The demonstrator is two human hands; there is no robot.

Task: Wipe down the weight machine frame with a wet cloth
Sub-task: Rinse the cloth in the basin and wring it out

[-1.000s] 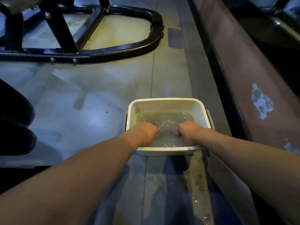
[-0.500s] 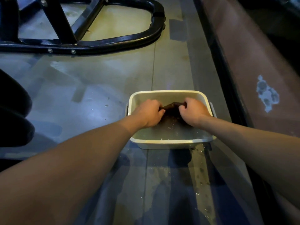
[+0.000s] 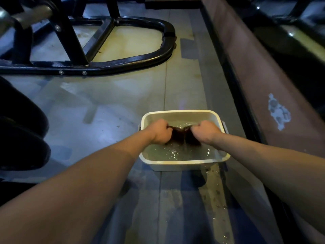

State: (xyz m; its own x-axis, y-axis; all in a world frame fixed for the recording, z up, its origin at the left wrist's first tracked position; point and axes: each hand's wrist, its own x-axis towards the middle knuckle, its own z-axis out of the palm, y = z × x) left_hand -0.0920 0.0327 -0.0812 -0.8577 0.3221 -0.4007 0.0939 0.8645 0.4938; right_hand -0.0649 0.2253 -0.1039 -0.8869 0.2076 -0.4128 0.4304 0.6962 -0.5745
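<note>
A dark wet cloth (image 3: 179, 135) hangs between my two hands above a white plastic basin (image 3: 182, 162) of water on the floor. My left hand (image 3: 161, 131) grips the cloth's left end and my right hand (image 3: 204, 131) grips its right end. Water drips from the cloth into the basin. The black weight machine frame (image 3: 133, 62) lies on the floor at the far left, a good way beyond the basin.
A long reddish-brown ledge (image 3: 263, 88) with a dark edge runs along the right side. Dark rounded shapes (image 3: 21, 131) sit at the left edge. Splashed water (image 3: 218, 199) wets the grey floor in front of the basin.
My hands rose out of the water with the dark cloth and moved apart, stretching it above the basin. Water now streams off the cloth.
</note>
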